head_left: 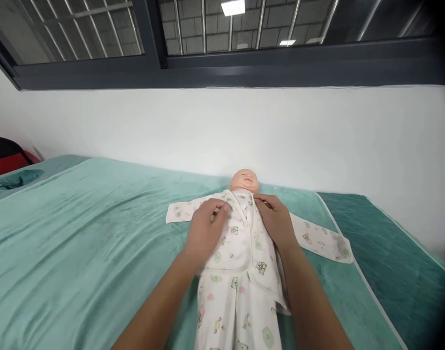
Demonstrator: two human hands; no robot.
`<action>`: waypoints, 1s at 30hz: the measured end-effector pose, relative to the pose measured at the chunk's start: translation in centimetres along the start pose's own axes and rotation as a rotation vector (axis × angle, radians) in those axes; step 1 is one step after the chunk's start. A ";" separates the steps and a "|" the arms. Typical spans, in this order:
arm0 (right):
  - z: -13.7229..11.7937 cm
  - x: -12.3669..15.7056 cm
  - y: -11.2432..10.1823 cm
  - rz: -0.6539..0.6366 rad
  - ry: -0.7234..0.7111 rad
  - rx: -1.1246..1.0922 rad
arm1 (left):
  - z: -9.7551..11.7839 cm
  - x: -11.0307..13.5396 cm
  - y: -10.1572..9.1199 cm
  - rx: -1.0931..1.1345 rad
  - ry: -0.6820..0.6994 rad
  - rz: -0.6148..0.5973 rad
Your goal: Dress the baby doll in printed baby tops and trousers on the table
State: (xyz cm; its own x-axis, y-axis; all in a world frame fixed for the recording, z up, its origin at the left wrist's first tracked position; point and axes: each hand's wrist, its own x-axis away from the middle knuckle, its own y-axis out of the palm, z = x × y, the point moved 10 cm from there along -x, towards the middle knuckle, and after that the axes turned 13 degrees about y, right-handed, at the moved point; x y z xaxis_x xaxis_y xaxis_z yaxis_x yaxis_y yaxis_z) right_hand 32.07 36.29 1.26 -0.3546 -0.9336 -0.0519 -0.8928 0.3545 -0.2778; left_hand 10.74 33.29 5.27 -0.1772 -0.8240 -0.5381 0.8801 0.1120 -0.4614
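Observation:
A baby doll (244, 180) lies on its back, its head toward the wall. It wears a white printed baby top (240, 243), the front panels overlapping and both long sleeves spread out sideways. Over the chest at the left, my left hand (206, 226) is closed, thumb and fingertips drawn together; whether cloth is between them is hidden. My right hand (276, 218) has its fingertips closed at the top's collar edge, just below the doll's chin. Matching printed pants (239, 311) extend down from under the top's hem, toward me.
Light green bedding (98, 233) lies beneath the doll, with a darker green cover (393, 243) at the right. Behind stands a white wall (152, 131) under a dark-framed window (280, 65). A red and black item (7, 158) sits at the far left.

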 end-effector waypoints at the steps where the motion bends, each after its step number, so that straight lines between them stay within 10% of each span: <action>1: -0.3 -0.1 0.1 -0.015 -0.017 0.002 | -0.5 -1.0 0.2 -0.043 0.016 -0.009; 10: -2.7 -0.6 1.7 -0.119 -0.140 0.027 | -2.6 -7.3 4.6 0.041 -0.095 -0.142; 30: -1.0 -0.3 1.5 -0.091 0.013 -0.135 | -2.2 -7.3 6.5 0.206 -0.054 -0.150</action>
State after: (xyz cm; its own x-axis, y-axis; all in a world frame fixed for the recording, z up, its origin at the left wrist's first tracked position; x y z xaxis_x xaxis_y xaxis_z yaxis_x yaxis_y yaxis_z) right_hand 30.59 37.15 1.86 -0.2731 -0.9618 -0.0198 -0.9504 0.2729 -0.1494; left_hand 16.86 41.28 4.68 -0.2939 -0.8519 -0.4334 0.9178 -0.1248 -0.3770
